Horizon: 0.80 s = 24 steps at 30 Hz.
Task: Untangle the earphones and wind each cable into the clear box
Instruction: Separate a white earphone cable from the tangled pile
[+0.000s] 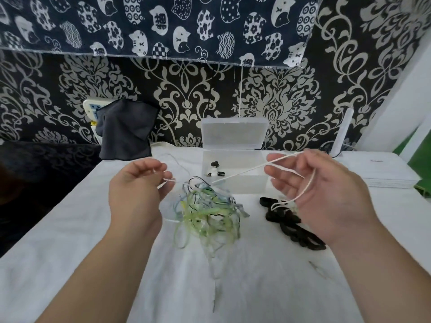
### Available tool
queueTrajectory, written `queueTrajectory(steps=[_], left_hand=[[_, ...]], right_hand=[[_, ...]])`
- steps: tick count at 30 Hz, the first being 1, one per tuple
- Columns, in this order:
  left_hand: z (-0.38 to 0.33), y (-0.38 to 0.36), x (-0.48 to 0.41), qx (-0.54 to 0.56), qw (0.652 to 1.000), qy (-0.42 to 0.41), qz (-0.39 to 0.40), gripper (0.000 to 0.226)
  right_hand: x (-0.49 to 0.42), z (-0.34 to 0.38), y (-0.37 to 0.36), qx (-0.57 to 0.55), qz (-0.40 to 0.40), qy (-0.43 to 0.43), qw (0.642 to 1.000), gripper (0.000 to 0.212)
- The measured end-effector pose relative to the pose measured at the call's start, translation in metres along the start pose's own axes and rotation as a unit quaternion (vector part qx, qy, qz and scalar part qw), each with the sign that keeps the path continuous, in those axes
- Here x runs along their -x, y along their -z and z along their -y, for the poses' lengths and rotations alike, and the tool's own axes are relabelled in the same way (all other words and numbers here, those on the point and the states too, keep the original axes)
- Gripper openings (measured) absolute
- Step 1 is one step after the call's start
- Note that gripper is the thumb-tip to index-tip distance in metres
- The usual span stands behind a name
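Both hands are raised over a worktop [245, 287] covered in white cloth. The left hand [137, 190], left of centre, has its grip closed in a pinch on a thin white strand at its fingertips. The right hand [326, 190], right of centre, has curled fingers with a white cable [242, 172] looped round them. One stretch of that cable runs taut down and left to the tangle of earphones [207, 210]; another hangs down across the palm. Whether the left hand's strand belongs to the same cable cannot be told.

The tangle, a blurred knot of green, pale blue, black and white leads, sits in the middle of the frame between the two hands. Just behind it, at upper centre, stands the clear box [238, 187], its lid [233, 134] tipped up against the patterned wall. Black and white earbuds [215, 170] lie in the box's left part. A black cord [293, 227] lies on the cloth under the right hand. A dark cloth [126, 131] hangs at upper left.
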<state>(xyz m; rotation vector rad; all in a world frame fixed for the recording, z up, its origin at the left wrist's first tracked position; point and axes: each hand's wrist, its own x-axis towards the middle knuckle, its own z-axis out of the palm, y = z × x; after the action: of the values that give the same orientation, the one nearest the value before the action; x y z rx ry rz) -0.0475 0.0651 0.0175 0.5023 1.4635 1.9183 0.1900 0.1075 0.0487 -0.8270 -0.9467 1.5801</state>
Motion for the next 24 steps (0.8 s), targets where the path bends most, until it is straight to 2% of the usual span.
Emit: queueTrajectory(steps=[6, 10, 12, 13, 14, 15, 16, 17, 18, 19, 21, 22, 24], left_hand=[[0.002, 0.024, -0.026, -0.016, 0.990, 0.027, -0.135, 0.039], [0.003, 0.033, -0.035, -0.076, 0.985, 0.040, -0.148, 0.035], [0.006, 0.033, -0.038, -0.186, 0.973, 0.053, -0.126, 0.024], [0.009, 0.030, -0.036, -0.261, 0.957, 0.060, -0.110, 0.023], [0.011, 0.026, -0.031, -0.338, 0.933, 0.062, -0.106, 0.031], [0.011, 0.021, -0.023, -0.392, 0.913, 0.039, -0.108, 0.039], [0.011, 0.015, -0.013, -0.418, 0.903, -0.026, -0.099, 0.044], [0.009, 0.007, -0.001, -0.423, 0.896, -0.120, -0.061, 0.047], [0.009, -0.001, 0.010, -0.422, 0.884, -0.201, 0.014, 0.048], [0.007, -0.011, 0.024, -0.419, 0.871, -0.233, 0.110, 0.048], [0.009, -0.026, 0.049, -0.424, 0.839, -0.202, 0.274, 0.053], [0.014, -0.031, 0.058, -0.429, 0.824, -0.198, 0.314, 0.056], [0.029, -0.034, 0.064, -0.439, 0.807, -0.207, 0.335, 0.048]], right_hand=[[-0.005, 0.015, 0.027, -0.108, -0.068, 0.025, 0.992, 0.032], [0.001, 0.026, 0.029, -0.195, -0.033, 0.048, 0.979, 0.019], [0.004, 0.028, 0.026, -0.208, 0.008, 0.050, 0.977, 0.027], [0.004, 0.027, 0.026, -0.204, 0.029, 0.046, 0.977, 0.030], [0.003, 0.026, 0.027, -0.201, 0.053, 0.037, 0.977, 0.033], [0.003, 0.024, 0.028, -0.200, 0.082, 0.022, 0.976, 0.035], [0.002, 0.021, 0.028, -0.205, 0.115, 0.000, 0.972, 0.037], [0.001, 0.018, 0.026, -0.218, 0.135, -0.026, 0.966, 0.039], [0.001, 0.017, 0.025, -0.199, 0.105, -0.016, 0.974, 0.040], [0.004, 0.020, 0.026, -0.168, 0.061, -0.010, 0.984, 0.041], [0.008, 0.020, 0.022, -0.189, 0.091, -0.050, 0.976, 0.037], [0.008, 0.021, 0.019, -0.205, 0.131, -0.067, 0.968, 0.034], [0.008, 0.023, 0.014, -0.230, 0.190, -0.081, 0.951, 0.032]])
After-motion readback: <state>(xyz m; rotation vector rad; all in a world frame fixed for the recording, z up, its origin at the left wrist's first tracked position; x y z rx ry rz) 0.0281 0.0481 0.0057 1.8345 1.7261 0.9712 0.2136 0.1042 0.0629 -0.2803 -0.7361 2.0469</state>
